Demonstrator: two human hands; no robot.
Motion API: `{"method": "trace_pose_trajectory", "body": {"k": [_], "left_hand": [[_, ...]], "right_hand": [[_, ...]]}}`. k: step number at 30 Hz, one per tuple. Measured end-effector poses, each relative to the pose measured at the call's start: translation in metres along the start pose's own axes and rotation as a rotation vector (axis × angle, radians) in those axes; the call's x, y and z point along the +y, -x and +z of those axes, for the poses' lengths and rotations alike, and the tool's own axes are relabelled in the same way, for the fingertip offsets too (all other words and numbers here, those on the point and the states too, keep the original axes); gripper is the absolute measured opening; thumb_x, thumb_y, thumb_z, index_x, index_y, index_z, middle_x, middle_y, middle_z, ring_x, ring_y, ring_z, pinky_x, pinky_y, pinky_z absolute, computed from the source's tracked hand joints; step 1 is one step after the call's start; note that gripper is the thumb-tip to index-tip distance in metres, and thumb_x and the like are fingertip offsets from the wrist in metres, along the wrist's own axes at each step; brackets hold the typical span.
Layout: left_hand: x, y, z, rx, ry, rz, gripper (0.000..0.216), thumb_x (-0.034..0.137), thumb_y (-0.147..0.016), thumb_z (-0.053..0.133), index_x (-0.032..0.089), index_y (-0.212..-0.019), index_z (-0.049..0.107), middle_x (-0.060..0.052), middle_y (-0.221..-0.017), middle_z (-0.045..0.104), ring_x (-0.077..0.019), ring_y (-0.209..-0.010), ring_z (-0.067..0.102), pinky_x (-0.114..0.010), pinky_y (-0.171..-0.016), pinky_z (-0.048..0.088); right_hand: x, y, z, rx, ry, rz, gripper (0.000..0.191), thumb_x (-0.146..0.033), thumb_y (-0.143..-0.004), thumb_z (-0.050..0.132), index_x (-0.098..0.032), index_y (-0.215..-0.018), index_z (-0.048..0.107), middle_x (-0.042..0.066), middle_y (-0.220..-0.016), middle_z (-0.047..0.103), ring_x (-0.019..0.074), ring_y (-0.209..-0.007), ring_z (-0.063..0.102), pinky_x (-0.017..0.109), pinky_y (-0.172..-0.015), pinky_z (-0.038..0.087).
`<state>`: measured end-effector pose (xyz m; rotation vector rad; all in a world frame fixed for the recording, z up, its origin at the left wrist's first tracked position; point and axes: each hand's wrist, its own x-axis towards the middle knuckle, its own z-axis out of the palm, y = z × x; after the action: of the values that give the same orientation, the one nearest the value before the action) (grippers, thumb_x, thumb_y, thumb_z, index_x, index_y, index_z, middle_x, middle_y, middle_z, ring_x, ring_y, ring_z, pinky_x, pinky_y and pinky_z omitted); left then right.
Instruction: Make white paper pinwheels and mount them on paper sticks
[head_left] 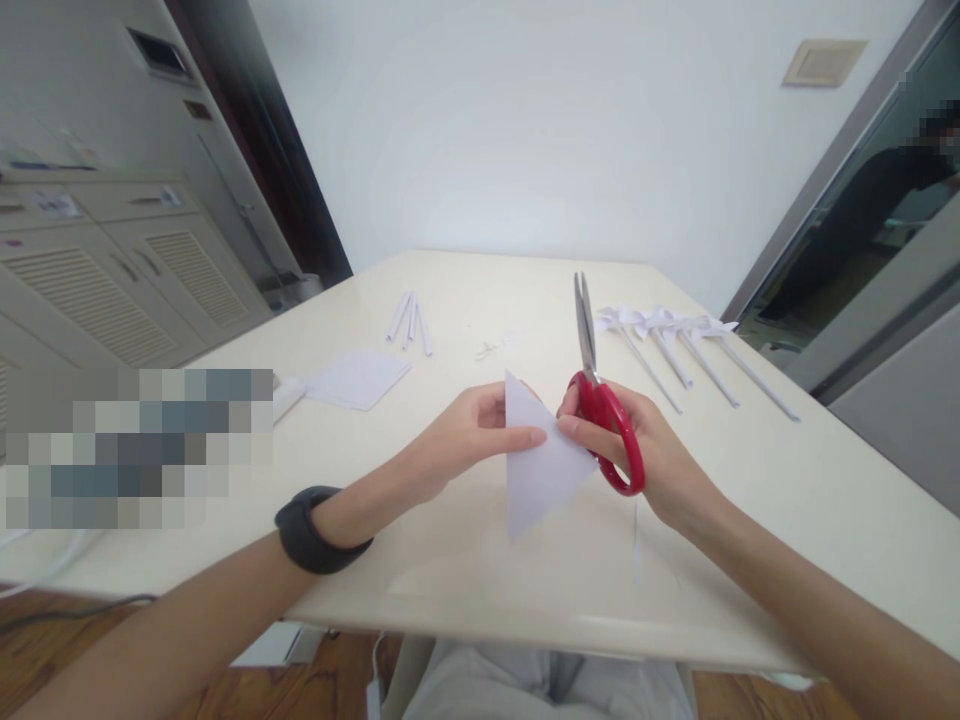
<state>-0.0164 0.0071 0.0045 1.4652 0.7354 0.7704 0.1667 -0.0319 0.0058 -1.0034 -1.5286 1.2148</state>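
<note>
A white paper triangle (541,480) is held up over the table between both hands. My left hand (480,425) pinches its left part, thumb on the near face and the other fingers behind. My right hand (630,430) has a pair of red-handled scissors (634,455) hooked on its fingers, with the blades pointing up and away, nearly closed. The thumb and fingertips of that same hand also touch the upper right edge of the paper. Below the right hand, a thin white paper strip (637,550) lies on the table.
Several paper pinwheels on sticks (675,340) lie at the right. Several rolled paper sticks (411,322), a stack of paper sheets (360,378) and small paper scraps (487,350) are on the white table (465,575). A person (862,220) shows beyond the doorway at right.
</note>
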Motion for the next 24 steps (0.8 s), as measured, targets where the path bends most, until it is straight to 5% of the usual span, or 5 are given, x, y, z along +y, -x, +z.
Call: {"method": "trace_pose_trajectory", "body": {"k": [9,18,24], "left_hand": [[-0.004,0.0,-0.007,0.074,0.06,0.115,0.013,0.025,-0.075,0.066,0.017,-0.085,0.062,0.0,-0.081,0.064,-0.0121,-0.068,0.056,-0.022,-0.061,0.041],[0.0,0.002,-0.007,0.098,0.073,0.157,0.015,0.026,-0.075,0.066,0.016,-0.086,0.061,-0.002,-0.08,0.066,-0.0162,-0.074,0.061,-0.026,-0.068,0.046],[0.0,0.002,-0.008,0.106,0.079,0.136,0.021,0.029,-0.076,0.065,0.015,-0.091,0.064,-0.006,-0.089,0.07,-0.0191,-0.08,0.063,-0.027,-0.07,0.048]], "right_hand": [[-0.007,0.004,-0.01,-0.022,0.125,-0.043,0.038,-0.049,-0.091,0.034,-0.02,-0.067,0.041,-0.001,-0.068,0.044,0.0124,-0.06,0.041,0.026,-0.054,0.032],[-0.008,0.001,-0.011,-0.406,0.229,0.052,0.043,-0.056,-0.088,0.035,-0.018,-0.073,0.048,0.0,-0.071,0.048,0.0117,-0.061,0.045,0.025,-0.059,0.037],[-0.011,0.002,-0.015,-0.468,0.23,0.096,0.039,-0.052,-0.089,0.039,-0.018,-0.073,0.048,-0.001,-0.069,0.047,0.0103,-0.061,0.043,0.024,-0.058,0.038]]}}
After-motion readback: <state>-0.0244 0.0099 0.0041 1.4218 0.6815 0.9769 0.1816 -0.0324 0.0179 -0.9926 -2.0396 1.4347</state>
